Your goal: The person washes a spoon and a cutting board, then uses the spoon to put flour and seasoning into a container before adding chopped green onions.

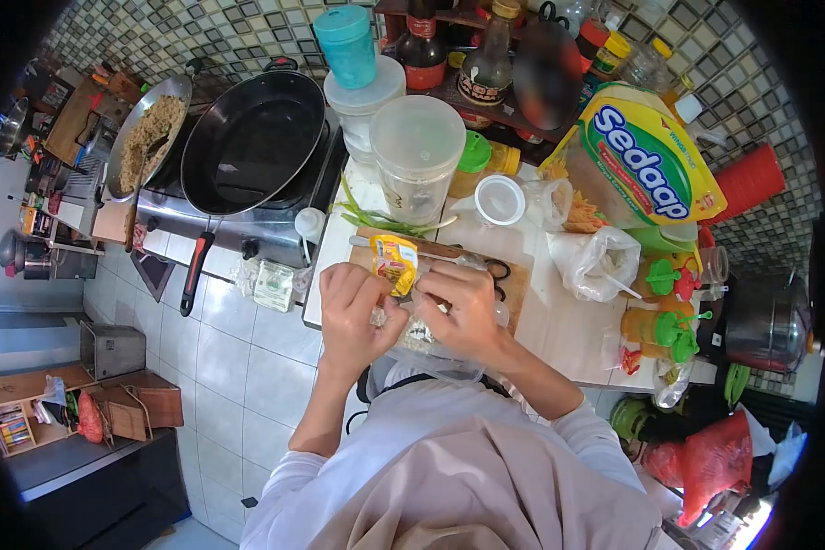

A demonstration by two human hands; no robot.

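Both hands up at the worktop's (564,330) front edge, toward its left corner. Left hand (356,310): fingers curled, grip closed on lower end of yellow sachet (393,259). Right hand (458,301): fingers bent in too, grip pinching the same end from the other side; exact fingertip contact hidden. Sachet sticks up between the hands, tilted, above the chopping board (519,301).

Just below the hands, at the front edge: clear container (454,368) with pale bits inside, partly hidden by hands. Knife (440,250) lies across the board's far part, behind sachet. Black-handled scissors (498,268) near board's right side, partly covered.

Green onions (376,218) by the worktop's left edge, beside tall lidded tub (418,156). White-rimmed cup (500,200) beyond the board. Clear plastic bag (598,264) right of the board, in front of the big Sedaap pack (646,156). Green-topped jars (655,327) near the right front corner.

Off the left edge: stove (170,209) with black frying pan (252,142), looks bare inside, and a second pan (176,89) holding brownish grainy food, spatula (133,215) in it.
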